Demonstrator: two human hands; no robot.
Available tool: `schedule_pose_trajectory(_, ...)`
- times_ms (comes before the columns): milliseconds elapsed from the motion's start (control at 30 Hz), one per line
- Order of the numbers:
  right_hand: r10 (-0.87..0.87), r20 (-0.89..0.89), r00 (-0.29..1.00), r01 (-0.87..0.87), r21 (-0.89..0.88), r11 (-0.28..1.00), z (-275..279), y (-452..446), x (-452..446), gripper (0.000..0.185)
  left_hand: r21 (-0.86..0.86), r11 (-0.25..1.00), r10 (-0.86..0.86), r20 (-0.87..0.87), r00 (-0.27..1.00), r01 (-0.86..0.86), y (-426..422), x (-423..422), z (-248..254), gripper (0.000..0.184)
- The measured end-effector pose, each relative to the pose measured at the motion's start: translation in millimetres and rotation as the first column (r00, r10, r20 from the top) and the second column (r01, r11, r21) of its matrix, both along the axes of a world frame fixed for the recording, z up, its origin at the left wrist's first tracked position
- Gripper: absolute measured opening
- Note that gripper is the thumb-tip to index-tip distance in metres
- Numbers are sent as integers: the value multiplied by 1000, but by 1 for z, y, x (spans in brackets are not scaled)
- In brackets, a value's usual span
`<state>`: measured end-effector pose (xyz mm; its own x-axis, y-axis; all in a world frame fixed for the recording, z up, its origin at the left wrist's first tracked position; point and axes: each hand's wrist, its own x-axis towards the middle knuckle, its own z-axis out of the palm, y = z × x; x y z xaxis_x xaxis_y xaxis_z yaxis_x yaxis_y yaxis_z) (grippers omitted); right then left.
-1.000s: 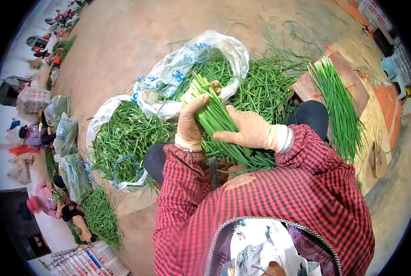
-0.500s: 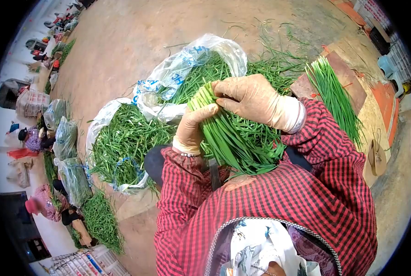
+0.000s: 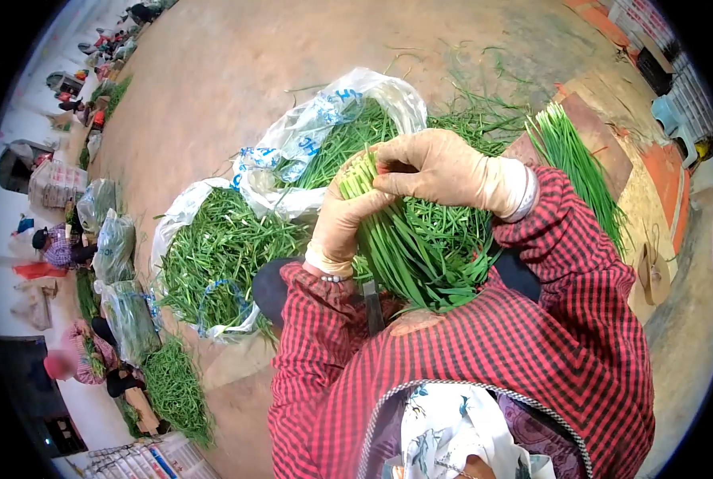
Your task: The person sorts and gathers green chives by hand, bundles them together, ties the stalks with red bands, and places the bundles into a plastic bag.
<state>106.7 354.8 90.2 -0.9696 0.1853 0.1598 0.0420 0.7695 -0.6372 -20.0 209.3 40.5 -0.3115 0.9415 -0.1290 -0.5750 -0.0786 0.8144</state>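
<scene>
Holding a green bunch (image 3: 408, 255) tight in the closed grip of the left hand (image 3: 342, 211), pale ends far, leafy ends near, and touching those pale ends with the right hand (image 3: 444, 169), fingers bent to the thumb; cannot tell if pinching any stalk. Farther out, with loose greens (image 3: 232, 255) in a far bag (image 3: 408, 104) and a left bag (image 3: 182, 207), and another bunch (image 3: 573, 164) on a board (image 3: 614, 156) to the right.
</scene>
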Motion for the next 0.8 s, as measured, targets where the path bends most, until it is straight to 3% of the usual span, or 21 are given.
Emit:
schedule_pose_trajectory(33, 7, -76, 997, -4, 42, 999, 0, 0, 0, 21, -10, 999, -31, -14, 999, 31, 1, -1, 3, 61)
schedule_pose_trajectory(200, 133, -90, 987, -136, -34, 990, 12, 23, 3, 19, -26, 999, -43, -193, 980, 39, 1, -3, 30, 61)
schedule_pose_trajectory(267, -68, -229, 971, 129, 263, 956, 13, 42, 6, 20, -83, 993, -109, -356, 928, 84, -4, -10, 39, 56)
schedule_pose_trajectory(300, -288, 12, 957, 275, 262, 925, 26, 51, 5, 35, -76, 996, -80, -369, 926, 56, -4, -8, 42, 51)
schedule_pose_trajectory(333, -292, -7, 956, 283, 268, 921, 25, 52, 4, 35, -116, 992, -92, -386, 918, 51, -4, -6, 44, 55)
schedule_pose_trajectory(400, -116, -462, 879, 302, 352, 886, 21, 49, 6, 58, -128, 986, -146, -365, 919, 106, 1, 0, 47, 50)
schedule_pose_trajectory(433, -55, -381, 923, 189, 326, 926, 32, 38, 5, 77, -139, 979, -191, -365, 911, 149, 6, 2, 44, 47)
schedule_pose_trajectory(467, 5, -327, 945, 114, 343, 933, 42, 23, 3, 80, -117, 981, -189, -358, 914, 156, 10, 6, 40, 50)
schedule_pose_trajectory(500, 125, -266, 956, -49, 275, 960, 38, 6, 5, 83, -33, 999, -36, -410, 911, 24, 16, 9, 29, 51)
schedule_pose_trajectory(533, 277, 18, 961, -277, 155, 948, 48, -5, 1, 86, 56, 993, 116, -445, 888, -102, 22, 15, 29, 52)
schedule_pose_trajectory(567, 245, -161, 956, -194, 281, 940, 30, -5, 0, 89, -92, 990, 36, -549, 835, -103, 18, 14, 36, 52)
schedule_pose_trajectory(600, 231, -334, 914, -89, 390, 917, 11, 0, -2, 92, -87, 992, 32, -554, 832, -95, 20, 15, 37, 52)
schedule_pose_trajectory(633, 223, -341, 913, -78, 392, 917, 9, 5, 1, 92, -103, 982, 97, -455, 885, -160, 22, 17, 39, 49)
schedule_pose_trajectory(667, 122, -407, 905, 10, 308, 951, 10, 13, 4, 97, -119, 968, 166, -354, 921, -221, 27, 16, 41, 47)
schedule_pose_trajectory(733, 15, -462, 887, 96, 215, 972, 2, 22, 8, 103, 72, 966, 258, -392, 883, -250, 34, 12, 49, 52)
schedule_pose_trajectory(800, -13, -526, 850, -62, -125, 990, -18, 14, 13, 112, 137, 935, 354, -312, 882, -327, 44, 27, 71, 51)
